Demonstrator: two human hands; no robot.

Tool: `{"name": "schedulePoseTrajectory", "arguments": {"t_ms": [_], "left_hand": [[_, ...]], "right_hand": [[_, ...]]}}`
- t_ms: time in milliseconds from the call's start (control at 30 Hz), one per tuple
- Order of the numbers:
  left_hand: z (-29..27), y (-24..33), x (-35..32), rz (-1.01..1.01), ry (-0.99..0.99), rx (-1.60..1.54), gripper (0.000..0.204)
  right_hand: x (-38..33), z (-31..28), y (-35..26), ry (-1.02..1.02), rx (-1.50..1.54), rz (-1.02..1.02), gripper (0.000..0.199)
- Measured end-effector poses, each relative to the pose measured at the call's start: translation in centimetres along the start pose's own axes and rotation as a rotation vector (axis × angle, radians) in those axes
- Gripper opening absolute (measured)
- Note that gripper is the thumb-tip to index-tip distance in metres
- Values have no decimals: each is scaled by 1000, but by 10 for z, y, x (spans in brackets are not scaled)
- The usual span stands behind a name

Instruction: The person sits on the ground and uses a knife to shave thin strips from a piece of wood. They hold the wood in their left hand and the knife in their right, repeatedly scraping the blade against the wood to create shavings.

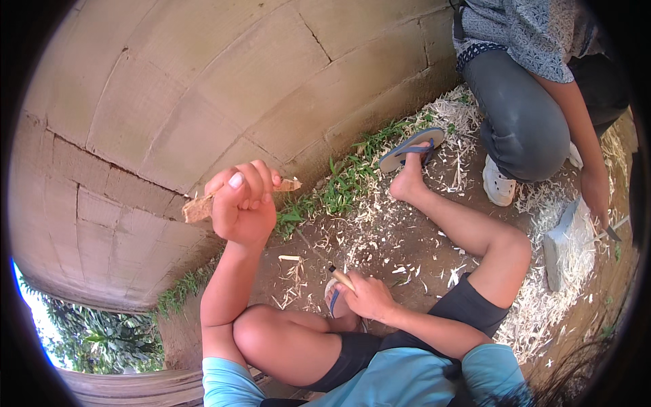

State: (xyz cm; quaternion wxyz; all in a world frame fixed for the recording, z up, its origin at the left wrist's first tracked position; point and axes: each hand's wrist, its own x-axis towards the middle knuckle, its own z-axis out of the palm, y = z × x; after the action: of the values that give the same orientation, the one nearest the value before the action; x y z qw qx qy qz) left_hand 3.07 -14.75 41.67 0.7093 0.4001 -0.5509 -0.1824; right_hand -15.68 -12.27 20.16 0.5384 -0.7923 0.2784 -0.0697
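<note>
Left grip [244, 207] clasps a rough, splintery stick [197, 209].

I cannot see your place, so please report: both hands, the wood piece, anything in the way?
Left hand raised, closed around wood piece. Right hand lower, gripping wooden-handled tool. Wood piece and tool apart; nothing seen blocking between them.

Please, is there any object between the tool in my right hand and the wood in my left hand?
Nothing visible stands between them. The left hand holds the piece of wood up, the right hand holds the wooden-handled tool lower, and ground and grass show through the gap.
</note>
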Motion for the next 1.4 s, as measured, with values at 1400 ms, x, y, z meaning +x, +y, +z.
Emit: {"name": "schedulePoseTrajectory", "arguments": {"t_ms": [1400], "left_hand": [[-9, -48, -34, -629, 233, -699, 44]], "right_hand": [[32, -45, 1, 159, 972, 71, 24]]}}
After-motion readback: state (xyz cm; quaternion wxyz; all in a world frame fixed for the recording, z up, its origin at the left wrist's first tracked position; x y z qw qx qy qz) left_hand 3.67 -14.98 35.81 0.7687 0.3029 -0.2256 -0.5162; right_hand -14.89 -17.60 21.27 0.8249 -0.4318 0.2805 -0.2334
